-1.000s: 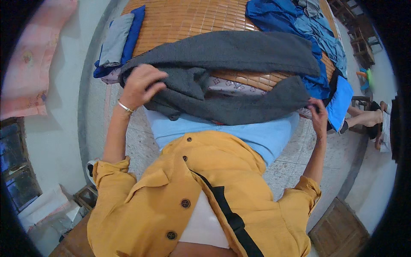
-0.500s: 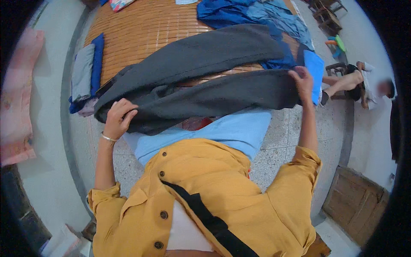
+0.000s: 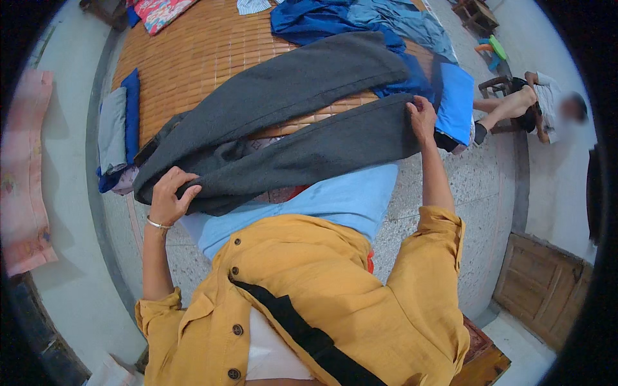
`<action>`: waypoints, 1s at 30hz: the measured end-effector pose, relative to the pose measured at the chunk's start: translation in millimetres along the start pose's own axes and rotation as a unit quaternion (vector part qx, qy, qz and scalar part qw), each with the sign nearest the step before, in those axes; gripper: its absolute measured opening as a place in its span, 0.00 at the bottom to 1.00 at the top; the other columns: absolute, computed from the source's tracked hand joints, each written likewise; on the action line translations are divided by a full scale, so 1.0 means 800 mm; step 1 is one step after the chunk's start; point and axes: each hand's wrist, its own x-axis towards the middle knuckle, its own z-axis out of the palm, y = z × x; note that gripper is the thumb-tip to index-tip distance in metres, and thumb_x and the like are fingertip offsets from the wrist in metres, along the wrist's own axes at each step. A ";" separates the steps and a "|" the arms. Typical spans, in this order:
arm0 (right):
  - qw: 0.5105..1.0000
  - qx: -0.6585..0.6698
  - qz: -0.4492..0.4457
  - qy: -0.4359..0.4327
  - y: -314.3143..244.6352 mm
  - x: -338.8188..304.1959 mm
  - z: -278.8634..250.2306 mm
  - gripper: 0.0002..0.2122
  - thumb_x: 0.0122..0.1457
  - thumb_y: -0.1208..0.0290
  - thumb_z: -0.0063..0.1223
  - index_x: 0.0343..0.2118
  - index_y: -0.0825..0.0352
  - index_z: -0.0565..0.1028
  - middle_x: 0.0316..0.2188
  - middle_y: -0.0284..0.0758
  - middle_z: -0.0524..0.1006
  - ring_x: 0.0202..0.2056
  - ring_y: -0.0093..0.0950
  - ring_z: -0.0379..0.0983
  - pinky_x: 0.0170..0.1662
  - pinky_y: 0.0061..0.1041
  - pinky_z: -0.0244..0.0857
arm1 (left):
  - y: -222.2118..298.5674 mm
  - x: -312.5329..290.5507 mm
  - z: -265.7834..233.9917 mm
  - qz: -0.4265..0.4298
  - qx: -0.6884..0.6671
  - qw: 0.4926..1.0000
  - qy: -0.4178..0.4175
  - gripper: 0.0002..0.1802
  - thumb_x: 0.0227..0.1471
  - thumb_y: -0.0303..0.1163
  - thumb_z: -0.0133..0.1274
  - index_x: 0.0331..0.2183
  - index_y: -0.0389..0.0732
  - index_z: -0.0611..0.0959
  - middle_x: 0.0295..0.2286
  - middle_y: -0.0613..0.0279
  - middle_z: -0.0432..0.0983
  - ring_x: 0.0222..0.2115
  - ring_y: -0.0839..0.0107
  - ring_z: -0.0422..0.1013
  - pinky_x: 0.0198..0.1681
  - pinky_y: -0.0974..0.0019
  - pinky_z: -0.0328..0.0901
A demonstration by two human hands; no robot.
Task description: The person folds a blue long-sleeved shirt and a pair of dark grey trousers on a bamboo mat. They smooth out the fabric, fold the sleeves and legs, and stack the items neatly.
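Dark grey trousers point(image 3: 283, 154) lie stretched sideways in front of me, partly on a bed with a slatted bamboo mat point(image 3: 193, 61). Their waist is toward the left and the two legs spread apart to the right. My left hand point(image 3: 170, 196) pinches the near edge of the trousers close to the waist; a bracelet circles that wrist. At the other end, my right hand point(image 3: 422, 121) grips the hem of the nearer leg between thumb and fingers. The farther leg rests on the mat, its end against crumpled blue clothing point(image 3: 309, 22).
Folded grey cloth point(image 3: 113, 132) and a dark blue piece sit at the bed's left edge. A bright blue folded item point(image 3: 454, 103) lies at the right corner. A person point(image 3: 524, 106) sits on a chair at the right. Patterned red cloth point(image 3: 158, 13) lies at the far left.
The view has shifted slightly, so the bed shows more at its far side. Both hands keep hold of the trousers, and the nearer leg looks straighter and more tapered.
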 end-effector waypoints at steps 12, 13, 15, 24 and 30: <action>0.987 -0.026 -0.095 -0.128 -0.018 0.038 0.002 0.13 0.47 0.74 0.55 0.38 0.66 0.74 0.30 0.41 0.74 0.32 0.38 0.70 0.38 0.32 0.64 | 0.002 -0.001 -0.001 -0.011 -0.017 1.000 0.011 0.12 0.40 0.32 0.59 0.28 0.35 0.79 0.22 0.55 0.69 0.25 0.60 0.68 0.29 0.67 0.63; 0.984 -0.043 -0.101 -0.137 -0.016 0.040 -0.001 0.12 0.47 0.74 0.55 0.38 0.66 0.74 0.30 0.41 0.73 0.33 0.39 0.70 0.38 0.33 0.63 | 0.001 -0.002 0.000 -0.011 -0.017 1.000 0.011 0.12 0.40 0.32 0.59 0.28 0.35 0.79 0.22 0.55 0.69 0.25 0.60 0.68 0.29 0.67 0.63; 0.978 -0.078 -0.114 -0.156 -0.009 0.046 -0.008 0.12 0.47 0.73 0.55 0.37 0.68 0.74 0.32 0.42 0.72 0.35 0.40 0.68 0.40 0.35 0.62 | -0.001 -0.002 0.001 -0.010 -0.017 1.000 0.013 0.12 0.40 0.31 0.59 0.28 0.35 0.79 0.22 0.55 0.69 0.25 0.60 0.68 0.29 0.67 0.63; 0.991 0.092 -0.045 -0.088 -0.042 0.066 -0.020 0.07 0.47 0.72 0.56 0.30 0.67 0.75 0.35 0.39 0.75 0.36 0.36 0.71 0.37 0.28 0.64 | -0.003 0.000 -0.001 -0.009 -0.018 1.000 0.017 0.12 0.40 0.31 0.59 0.28 0.35 0.79 0.22 0.55 0.70 0.26 0.59 0.69 0.30 0.66 0.63; 0.986 -0.022 -0.159 -0.050 -0.003 0.109 0.024 0.09 0.45 0.69 0.59 0.28 0.68 0.77 0.32 0.42 0.76 0.38 0.38 0.70 0.42 0.33 0.63 | 0.003 0.000 -0.005 -0.015 -0.024 0.999 0.018 0.11 0.41 0.31 0.59 0.28 0.35 0.79 0.23 0.54 0.70 0.25 0.59 0.69 0.30 0.66 0.63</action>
